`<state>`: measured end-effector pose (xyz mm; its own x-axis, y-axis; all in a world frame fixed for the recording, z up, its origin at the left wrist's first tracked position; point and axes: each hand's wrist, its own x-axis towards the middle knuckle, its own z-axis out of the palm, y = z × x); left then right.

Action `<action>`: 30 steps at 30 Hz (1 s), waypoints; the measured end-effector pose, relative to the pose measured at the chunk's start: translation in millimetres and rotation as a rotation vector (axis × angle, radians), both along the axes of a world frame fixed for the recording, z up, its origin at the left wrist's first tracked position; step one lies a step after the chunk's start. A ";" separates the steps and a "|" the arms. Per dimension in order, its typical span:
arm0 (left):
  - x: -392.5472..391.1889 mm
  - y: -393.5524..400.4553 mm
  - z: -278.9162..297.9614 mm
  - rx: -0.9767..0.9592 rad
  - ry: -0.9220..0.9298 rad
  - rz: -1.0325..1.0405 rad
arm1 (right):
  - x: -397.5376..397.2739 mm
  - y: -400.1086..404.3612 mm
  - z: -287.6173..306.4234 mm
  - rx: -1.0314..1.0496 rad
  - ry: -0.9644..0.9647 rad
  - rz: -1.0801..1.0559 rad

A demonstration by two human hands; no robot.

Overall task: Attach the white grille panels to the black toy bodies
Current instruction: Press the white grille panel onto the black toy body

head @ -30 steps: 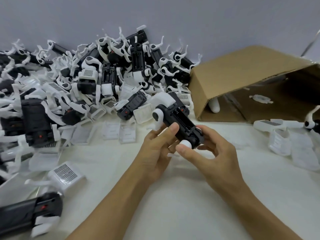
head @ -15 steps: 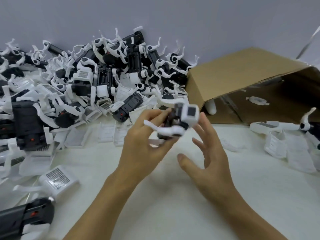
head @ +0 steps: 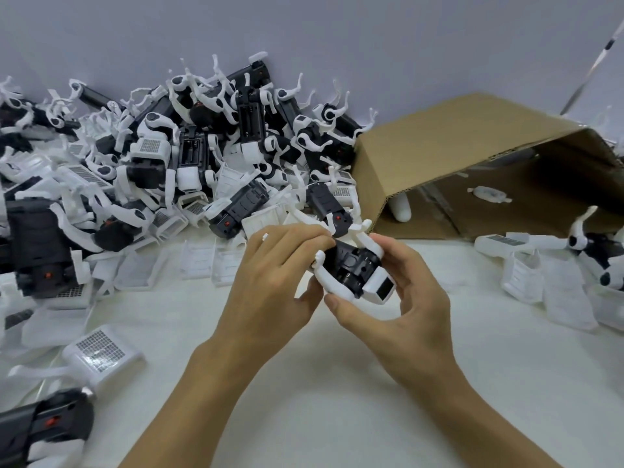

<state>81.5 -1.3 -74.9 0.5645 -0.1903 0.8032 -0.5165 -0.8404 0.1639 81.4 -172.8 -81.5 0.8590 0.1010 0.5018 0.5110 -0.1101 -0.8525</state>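
I hold one black toy body [head: 351, 266] with white arms above the middle of the white table, its white end block turned toward me. My left hand [head: 280, 282] grips its far left side, fingers curled over the top. My right hand [head: 401, 298] cups it from the right, thumb under the white arm. A loose white grille panel [head: 101, 352] lies at the near left. Another black body [head: 50, 423] sits at the bottom left corner. I cannot tell whether the held body carries a grille.
A big heap of black bodies and white parts [head: 189, 153] fills the back left against the wall. A cardboard box [head: 472, 163] lies on its side at the back right. More white parts [head: 547, 275] sit at the right edge. White table [head: 337, 383].
One second ago both hands held the body lengthwise. Half a second ago my right hand had let go and was open. Now it grips again, with the body turned end-on.
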 end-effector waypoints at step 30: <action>-8.1 -8.2 14.2 -0.991 0.224 -0.182 | 4.0 -2.0 12.9 0.359 0.299 0.040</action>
